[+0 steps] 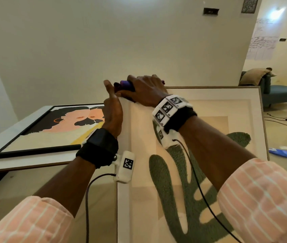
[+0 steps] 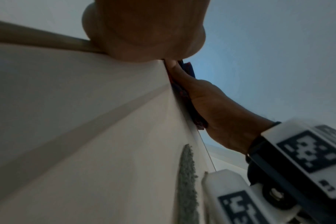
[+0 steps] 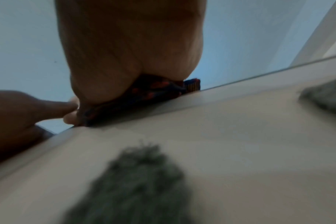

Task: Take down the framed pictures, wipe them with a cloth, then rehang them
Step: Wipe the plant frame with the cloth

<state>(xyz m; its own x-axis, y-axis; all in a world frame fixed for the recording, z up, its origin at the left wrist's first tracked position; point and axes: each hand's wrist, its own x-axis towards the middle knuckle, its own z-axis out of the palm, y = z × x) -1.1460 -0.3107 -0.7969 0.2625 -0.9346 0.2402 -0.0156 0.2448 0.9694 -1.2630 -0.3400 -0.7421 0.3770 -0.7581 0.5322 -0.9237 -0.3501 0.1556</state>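
A large framed picture (image 1: 200, 155) with a green textured shape on cream stands tilted in front of me. My left hand (image 1: 113, 109) holds its top left corner with the thumb raised; the fingers are hidden behind the edge. My right hand (image 1: 146, 90) grips a dark purple and red cloth (image 1: 126, 84) and presses it on the frame's top edge by that corner. The right wrist view shows the cloth (image 3: 136, 97) squeezed under the palm on the rail. A second framed picture (image 1: 51, 127), black-framed with two faces, lies flat on a white table (image 1: 7, 137) at the left.
A plain wall rises close behind the frames, with a small dark fitting (image 1: 210, 11) high up. At the right are a teal sofa (image 1: 282, 93), cables on the floor (image 1: 282, 120) and a blue packet (image 1: 279, 152).
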